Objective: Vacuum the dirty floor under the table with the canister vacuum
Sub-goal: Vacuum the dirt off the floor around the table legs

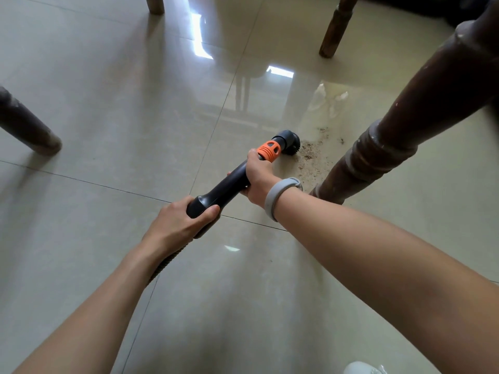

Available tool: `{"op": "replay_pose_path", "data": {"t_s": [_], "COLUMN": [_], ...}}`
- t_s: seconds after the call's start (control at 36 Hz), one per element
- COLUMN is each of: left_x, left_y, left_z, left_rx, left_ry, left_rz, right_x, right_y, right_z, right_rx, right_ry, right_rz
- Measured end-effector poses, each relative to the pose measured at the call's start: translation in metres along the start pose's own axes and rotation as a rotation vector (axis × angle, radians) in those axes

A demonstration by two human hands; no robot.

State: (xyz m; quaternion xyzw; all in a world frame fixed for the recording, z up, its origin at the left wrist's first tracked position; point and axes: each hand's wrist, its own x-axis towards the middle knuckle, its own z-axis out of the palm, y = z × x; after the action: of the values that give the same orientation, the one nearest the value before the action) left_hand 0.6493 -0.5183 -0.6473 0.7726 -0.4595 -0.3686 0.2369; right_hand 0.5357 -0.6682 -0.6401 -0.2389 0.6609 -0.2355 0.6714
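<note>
A black vacuum wand with an orange collar ends in a round brush nozzle that touches the glossy tiled floor. My left hand grips the wand's thick rear end where the ribbed hose joins. My right hand, with a grey band on the wrist, grips the wand just behind the orange collar. A patch of brown crumbs and dust lies right beside the nozzle, between it and a table leg.
A thick dark turned table leg slants down close to the right of the dirt. Other wooden legs stand at the left, far top left and top right. A white shoe tip shows at the bottom edge.
</note>
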Motion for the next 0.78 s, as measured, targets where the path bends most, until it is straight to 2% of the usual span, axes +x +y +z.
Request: {"op": "replay_pose_path", "data": {"t_s": [0.53, 0.78], "left_x": [0.028, 0.012], "left_y": [0.049, 0.032], "left_z": [0.009, 0.013], "left_rx": [-0.021, 0.012], "left_ry": [-0.079, -0.039], "left_rz": [0.037, 0.017], "right_x": [0.004, -0.010], "right_y": [-0.037, -0.022], "right_z": [-0.018, -0.028], "right_rx": [-0.036, 0.018], "right_ry": [0.104, 0.012], "right_rz": [-0.110, -0.091]}}
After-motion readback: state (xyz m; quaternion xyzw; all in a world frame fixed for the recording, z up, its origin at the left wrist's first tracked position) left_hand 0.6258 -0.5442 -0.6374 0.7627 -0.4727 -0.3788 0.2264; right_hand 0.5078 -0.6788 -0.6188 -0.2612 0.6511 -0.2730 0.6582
